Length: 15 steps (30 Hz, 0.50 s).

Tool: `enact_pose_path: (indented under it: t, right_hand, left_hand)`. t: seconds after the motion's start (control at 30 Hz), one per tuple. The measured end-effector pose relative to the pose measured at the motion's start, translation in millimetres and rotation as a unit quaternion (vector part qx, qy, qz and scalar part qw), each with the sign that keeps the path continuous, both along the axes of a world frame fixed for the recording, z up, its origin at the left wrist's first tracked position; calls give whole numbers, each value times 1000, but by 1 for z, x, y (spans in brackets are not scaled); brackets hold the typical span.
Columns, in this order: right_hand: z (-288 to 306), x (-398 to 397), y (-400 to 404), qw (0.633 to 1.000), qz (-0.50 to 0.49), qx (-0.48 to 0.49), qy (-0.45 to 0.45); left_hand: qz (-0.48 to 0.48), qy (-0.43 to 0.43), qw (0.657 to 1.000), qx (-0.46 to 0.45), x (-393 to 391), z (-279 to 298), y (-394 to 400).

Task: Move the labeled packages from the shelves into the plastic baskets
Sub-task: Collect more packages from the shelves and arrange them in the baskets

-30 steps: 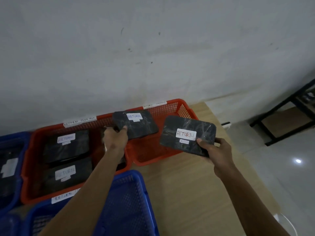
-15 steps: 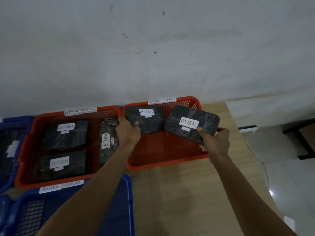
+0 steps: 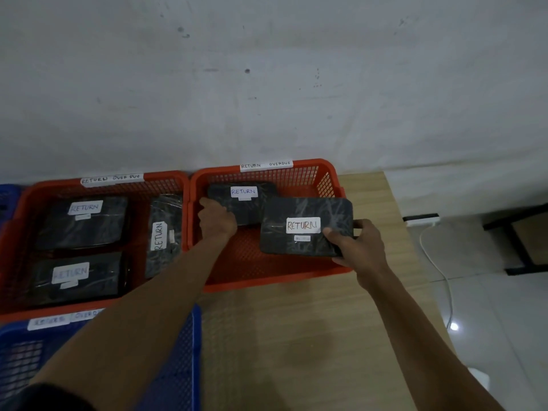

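Package in right hand: a flat black wrapped package [image 3: 305, 226] with rounded corners, crinkled glossy film and a white "RETURN" label, held tilted over the right half of the right red basket [image 3: 329, 179], not yet laid down.
Right hand: the right hand [image 3: 360, 247] has its fingers closed on that package's near right corner, thumb on top by the label.
Package in left hand: a second black package [image 3: 241, 203], same wrap and label, sits low at the far side of the same basket, partly under the first.
Left hand: the left hand [image 3: 216, 221] grips its left end, fingers curled round the edge.
Right basket: orange-red plastic mesh with a perforated floor, otherwise bare, tagged "RETURN OVERDUE", at the table's far right corner.
Left basket: the left red basket [image 3: 103, 185], touching the first, already holds three like packages, one turned sideways.
Blue basket: a blue basket [image 3: 184, 351] of the same mesh lies nearer.
Table: pale wood-grain table [image 3: 311, 336].
Progress: judged midway; two being placed, shelves out of view, remainder unknown.
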State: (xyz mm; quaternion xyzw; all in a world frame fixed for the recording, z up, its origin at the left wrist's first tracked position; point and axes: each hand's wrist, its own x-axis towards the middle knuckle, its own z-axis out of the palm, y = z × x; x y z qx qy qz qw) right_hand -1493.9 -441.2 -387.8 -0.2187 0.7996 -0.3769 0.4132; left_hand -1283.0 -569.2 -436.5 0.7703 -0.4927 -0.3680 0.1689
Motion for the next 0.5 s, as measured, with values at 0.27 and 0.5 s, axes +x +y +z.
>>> enact_pose_path:
  t: [0.27, 0.5]
  right_hand:
    - [-1, -3, 4, 1000, -5, 5, -18]
    - [-1, -3, 10, 1000, -2, 5, -28]
  left_hand:
    - [-182, -157, 968, -74, 0, -1, 11]
    - [-369, -175, 912, 28, 12, -3, 5]
